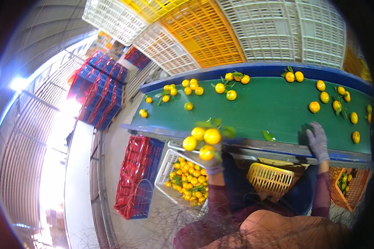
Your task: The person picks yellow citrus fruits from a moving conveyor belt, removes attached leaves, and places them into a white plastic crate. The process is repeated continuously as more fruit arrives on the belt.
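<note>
My left hand [212, 160], in a light glove, holds a cluster of yellow-orange citrus fruits [212, 136] with green leaves, raised at the near edge of the green conveyor belt [258, 115]. Below it stands a white plastic crate [163, 174] filled with similar fruits. My right hand [318, 140], also gloved, reaches over the belt's near edge with its fingers apart, holding nothing that I can see. Loose citrus fruits [314, 107] and leafy clusters [337, 105] lie farther along the belt, and a single leaf [269, 136] lies between my hands.
Stacked white [261, 28] and orange crates [205, 31] stand behind the belt's blue side rail [261, 69]. A yellow basket [272, 179] is between my legs. An orange crate [339, 193] with fruit stands at right; a blue crate under red plastic [134, 177] stands at left.
</note>
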`<state>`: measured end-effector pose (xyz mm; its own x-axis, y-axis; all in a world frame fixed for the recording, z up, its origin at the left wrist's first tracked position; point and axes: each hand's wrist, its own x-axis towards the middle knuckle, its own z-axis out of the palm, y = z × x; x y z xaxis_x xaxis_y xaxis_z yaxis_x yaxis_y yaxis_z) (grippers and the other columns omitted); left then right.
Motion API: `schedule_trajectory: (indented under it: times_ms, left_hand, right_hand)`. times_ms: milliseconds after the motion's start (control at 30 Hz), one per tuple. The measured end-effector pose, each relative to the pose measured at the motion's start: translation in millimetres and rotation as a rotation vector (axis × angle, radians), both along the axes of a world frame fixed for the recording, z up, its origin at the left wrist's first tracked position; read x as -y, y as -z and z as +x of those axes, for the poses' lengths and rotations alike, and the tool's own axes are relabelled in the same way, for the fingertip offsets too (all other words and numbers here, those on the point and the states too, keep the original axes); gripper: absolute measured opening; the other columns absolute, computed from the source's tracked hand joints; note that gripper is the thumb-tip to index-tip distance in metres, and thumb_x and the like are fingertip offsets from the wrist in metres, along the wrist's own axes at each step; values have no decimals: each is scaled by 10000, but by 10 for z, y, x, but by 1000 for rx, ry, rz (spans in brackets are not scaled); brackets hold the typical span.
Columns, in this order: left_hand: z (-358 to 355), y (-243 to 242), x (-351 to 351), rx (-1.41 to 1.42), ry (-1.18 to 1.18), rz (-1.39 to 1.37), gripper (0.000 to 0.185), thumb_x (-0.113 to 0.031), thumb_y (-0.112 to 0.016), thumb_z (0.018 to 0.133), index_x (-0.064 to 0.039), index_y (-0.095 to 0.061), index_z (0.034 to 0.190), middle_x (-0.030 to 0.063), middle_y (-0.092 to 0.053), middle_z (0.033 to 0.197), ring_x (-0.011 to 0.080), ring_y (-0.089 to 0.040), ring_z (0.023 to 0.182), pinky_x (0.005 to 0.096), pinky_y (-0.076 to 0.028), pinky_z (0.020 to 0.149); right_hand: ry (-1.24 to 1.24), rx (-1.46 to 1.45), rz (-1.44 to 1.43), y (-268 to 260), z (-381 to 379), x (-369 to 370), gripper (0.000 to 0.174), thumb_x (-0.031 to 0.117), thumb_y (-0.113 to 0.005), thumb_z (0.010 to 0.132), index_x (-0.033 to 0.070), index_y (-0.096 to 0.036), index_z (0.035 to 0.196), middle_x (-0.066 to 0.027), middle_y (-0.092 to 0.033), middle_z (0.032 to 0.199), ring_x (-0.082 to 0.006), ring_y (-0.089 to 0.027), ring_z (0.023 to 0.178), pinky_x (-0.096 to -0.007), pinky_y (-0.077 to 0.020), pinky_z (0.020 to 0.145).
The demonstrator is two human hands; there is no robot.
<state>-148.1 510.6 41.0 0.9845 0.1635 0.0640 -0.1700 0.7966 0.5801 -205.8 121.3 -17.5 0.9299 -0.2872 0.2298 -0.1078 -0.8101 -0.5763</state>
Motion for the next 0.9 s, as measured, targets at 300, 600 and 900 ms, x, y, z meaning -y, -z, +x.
schedule_trajectory:
  times_ms: [300,600,900]
  left_hand:
    - [-518,717,-1715,-600,-240,959,490,-372,-540,854,-49,-484,1217,117,-544,1166,241,-535,1057,408,-441,919]
    - [4,278,-1227,-446,-440,1618,381,-242,-519,897,-5,-517,1196,124,-575,1122,213,-564,1003,351,-466,882]
    - [946,-301,1409,432,221,1572,260,-160,-571,880,-18,-619,1093,134,-642,1070,211,-605,992,305,-461,875]
  right_hand:
    - [-75,-154,-48,-162,-134,36,307,309,-523,867,55,-609,1015,-167,-613,997,-337,-572,976,-428,-453,843]
    - [443,-102,-203,-245,-468,600,350,254,-571,846,84,-556,1152,-165,-560,1138,-315,-558,1031,-417,-458,875]
    - [140,-31,47,-94,-522,975,335,268,-542,860,98,-580,1147,-156,-589,1141,-327,-574,1014,-404,-451,887]
